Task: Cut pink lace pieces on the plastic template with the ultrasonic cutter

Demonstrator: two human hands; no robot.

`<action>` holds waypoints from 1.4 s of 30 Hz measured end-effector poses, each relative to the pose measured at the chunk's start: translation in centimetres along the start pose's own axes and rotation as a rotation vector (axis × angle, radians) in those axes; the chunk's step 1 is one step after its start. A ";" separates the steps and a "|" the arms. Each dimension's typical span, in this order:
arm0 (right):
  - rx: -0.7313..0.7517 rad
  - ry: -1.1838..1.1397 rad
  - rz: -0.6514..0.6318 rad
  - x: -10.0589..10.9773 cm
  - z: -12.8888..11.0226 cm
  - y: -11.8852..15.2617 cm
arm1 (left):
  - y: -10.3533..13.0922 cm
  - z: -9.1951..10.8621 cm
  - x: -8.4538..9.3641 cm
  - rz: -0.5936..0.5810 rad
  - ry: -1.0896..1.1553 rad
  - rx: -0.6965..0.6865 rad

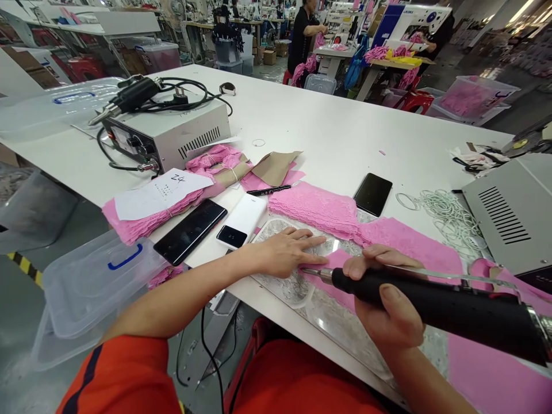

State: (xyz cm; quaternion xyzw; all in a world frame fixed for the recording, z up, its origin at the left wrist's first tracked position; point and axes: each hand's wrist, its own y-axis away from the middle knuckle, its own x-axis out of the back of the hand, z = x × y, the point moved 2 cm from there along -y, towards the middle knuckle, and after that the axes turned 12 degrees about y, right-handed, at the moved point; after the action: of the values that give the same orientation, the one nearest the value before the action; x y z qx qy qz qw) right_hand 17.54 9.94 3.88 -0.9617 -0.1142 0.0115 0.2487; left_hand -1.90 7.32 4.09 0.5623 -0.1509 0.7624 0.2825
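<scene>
My right hand point(388, 299) is wrapped round a black handheld tool point(431, 305) with a narrow metal tip, which points left. The tip touches or hovers just over a small piece of pink lace fabric point(338, 261); I cannot tell which. My left hand point(288, 253) lies flat with its fingers spread, fingertips at the fabric's left edge beside the tip. Under both is a clear plastic lid point(340, 325) with a raised rim. A stack of pink lace pieces point(314, 208) lies just behind my left hand, and more pink fabric point(409, 238) stretches right of it.
Phones point(190, 230) and a white power bank point(248, 215) lie on the left, near a pen point(269, 190). A metal control box point(185, 135) carries a second tool point(138, 95). Another box point(513, 213) and tangled elastic cord point(452, 221) are right. A co-worker point(302, 34) sits beyond.
</scene>
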 end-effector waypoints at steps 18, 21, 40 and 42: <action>0.073 -0.128 0.141 2.5 -2.9 -3.0 | 1.0 0.3 -1.1 0.203 0.023 -0.067; 0.056 -0.095 0.268 4.5 -2.4 -4.3 | 1.5 1.2 -1.7 0.355 0.061 -0.135; 0.032 -0.095 0.241 3.1 -0.1 -5.1 | 4.2 3.3 -2.0 0.516 -0.020 -0.125; 0.038 -0.087 0.240 3.1 0.0 -5.1 | 4.3 3.2 -2.1 0.530 -0.021 -0.120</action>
State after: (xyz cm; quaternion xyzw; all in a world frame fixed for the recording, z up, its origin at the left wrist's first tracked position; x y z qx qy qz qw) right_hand 19.45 14.95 6.47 -0.9622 -0.0087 0.0848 0.2585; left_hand -1.57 1.54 3.54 0.4935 -0.3408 0.7934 0.1044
